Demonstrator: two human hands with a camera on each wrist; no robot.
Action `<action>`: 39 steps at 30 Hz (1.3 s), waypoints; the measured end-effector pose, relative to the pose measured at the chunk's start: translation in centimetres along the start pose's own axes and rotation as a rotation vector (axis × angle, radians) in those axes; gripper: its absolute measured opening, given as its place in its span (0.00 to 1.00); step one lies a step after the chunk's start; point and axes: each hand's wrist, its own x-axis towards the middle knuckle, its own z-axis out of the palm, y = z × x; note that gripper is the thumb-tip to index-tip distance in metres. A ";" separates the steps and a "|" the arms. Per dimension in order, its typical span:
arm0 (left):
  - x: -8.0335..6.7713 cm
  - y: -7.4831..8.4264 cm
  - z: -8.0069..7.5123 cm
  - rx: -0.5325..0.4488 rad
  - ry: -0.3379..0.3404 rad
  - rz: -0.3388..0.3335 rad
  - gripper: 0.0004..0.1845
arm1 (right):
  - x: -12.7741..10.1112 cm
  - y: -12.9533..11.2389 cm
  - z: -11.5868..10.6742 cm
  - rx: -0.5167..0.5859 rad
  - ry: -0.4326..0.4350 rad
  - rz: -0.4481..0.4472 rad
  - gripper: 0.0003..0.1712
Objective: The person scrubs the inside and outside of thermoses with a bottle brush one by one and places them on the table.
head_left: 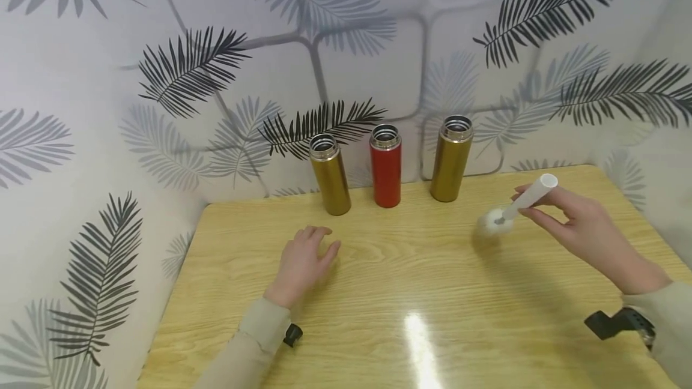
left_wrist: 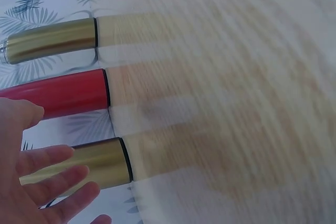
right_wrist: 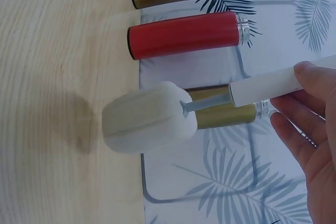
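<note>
Your right hand (head_left: 581,224) pinches the white handle of a sponge bottle brush (head_left: 516,206) between thumb and curled fingers (right_wrist: 294,135), near the right edge of the surface (head_left: 411,293). The brush tilts, its sponge head low and just above the wood, in front of the right gold flask (head_left: 451,158); touching or not, cannot tell. Your left hand (head_left: 303,263) rests palm down on the surface, fingers (left_wrist: 50,158) loosely spread and holding nothing, just in front of the left gold flask (head_left: 330,174). The red flask (head_left: 385,165) stands between the two gold ones. All three are upright, lids off, in a row along the far edge against the leaf-print wall (head_left: 346,47).
</note>
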 end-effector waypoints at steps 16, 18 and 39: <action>3.8 -0.8 -0.5 -0.060 0.073 -0.054 0.29 | 2.2 -2.0 1.7 0.136 -0.002 0.010 0.27; 4.4 -0.8 -0.5 -0.108 0.088 -0.093 0.35 | 2.4 -2.0 1.9 0.143 0.001 -0.005 0.27; 10.3 -1.2 0.9 -0.412 0.202 -0.328 0.58 | 3.8 -2.6 3.3 0.335 -0.021 0.001 0.19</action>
